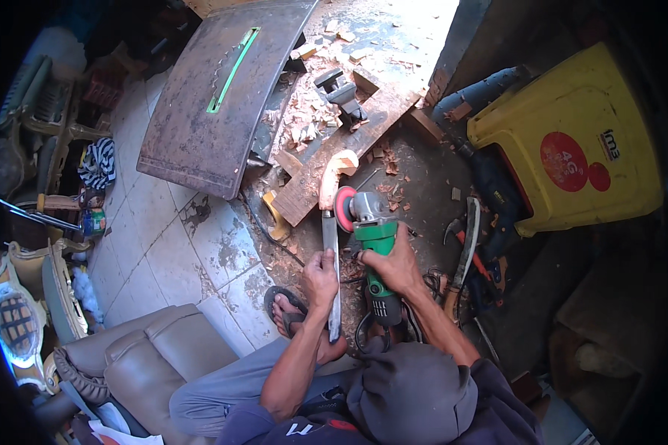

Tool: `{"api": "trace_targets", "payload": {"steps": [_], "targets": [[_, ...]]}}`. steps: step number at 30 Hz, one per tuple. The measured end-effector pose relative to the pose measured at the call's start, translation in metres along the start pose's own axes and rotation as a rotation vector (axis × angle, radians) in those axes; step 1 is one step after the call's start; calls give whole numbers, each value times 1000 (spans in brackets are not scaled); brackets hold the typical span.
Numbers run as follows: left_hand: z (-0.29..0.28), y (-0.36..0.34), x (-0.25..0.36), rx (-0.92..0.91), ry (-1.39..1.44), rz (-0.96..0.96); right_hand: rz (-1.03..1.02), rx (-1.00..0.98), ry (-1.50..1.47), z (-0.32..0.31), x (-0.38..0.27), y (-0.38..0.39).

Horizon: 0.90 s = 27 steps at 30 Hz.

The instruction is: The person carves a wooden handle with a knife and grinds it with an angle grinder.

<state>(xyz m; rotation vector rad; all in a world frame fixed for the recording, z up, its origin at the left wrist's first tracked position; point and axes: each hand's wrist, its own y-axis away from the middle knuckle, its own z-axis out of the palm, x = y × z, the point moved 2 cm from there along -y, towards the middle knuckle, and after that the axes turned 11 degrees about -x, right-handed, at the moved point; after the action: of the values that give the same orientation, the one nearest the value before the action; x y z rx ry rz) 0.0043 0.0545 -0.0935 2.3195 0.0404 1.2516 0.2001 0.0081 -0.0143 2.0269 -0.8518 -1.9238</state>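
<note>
My left hand [321,278] is closed around the blade of a long machete-like knife [329,233], whose wooden handle [335,182] points away from me and curves to a hook at its far end. A green angle grinder [376,236] is gripped by my right hand [398,261], thumb across its body. Its red disc [344,208] sits right beside the lower end of the wooden handle; whether they touch, I cannot tell. The blade's near end reaches down past my left wrist, close to my sandalled foot [288,311].
Ahead lies a wooden board [312,182] with a metal vise [341,95], among wood chips. A dark saw table [226,96] stands far left. To the right are a yellow plastic stool [571,141], another curved blade [467,241] and tools with cables. A brown padded seat [156,363] is near left.
</note>
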Motion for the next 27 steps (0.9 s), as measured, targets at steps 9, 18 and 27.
{"api": "trace_targets", "payload": {"steps": [9, 18, 27], "targets": [[10, 8, -7, -14, -68, -9, 25, -41, 81, 5, -11, -11], [8, 13, 16, -40, -45, -9, 30, -36, 46, 8, -12, -10], [10, 11, 5, -17, -120, 48, -10, -4, 56, 16, -14, -14]]}}
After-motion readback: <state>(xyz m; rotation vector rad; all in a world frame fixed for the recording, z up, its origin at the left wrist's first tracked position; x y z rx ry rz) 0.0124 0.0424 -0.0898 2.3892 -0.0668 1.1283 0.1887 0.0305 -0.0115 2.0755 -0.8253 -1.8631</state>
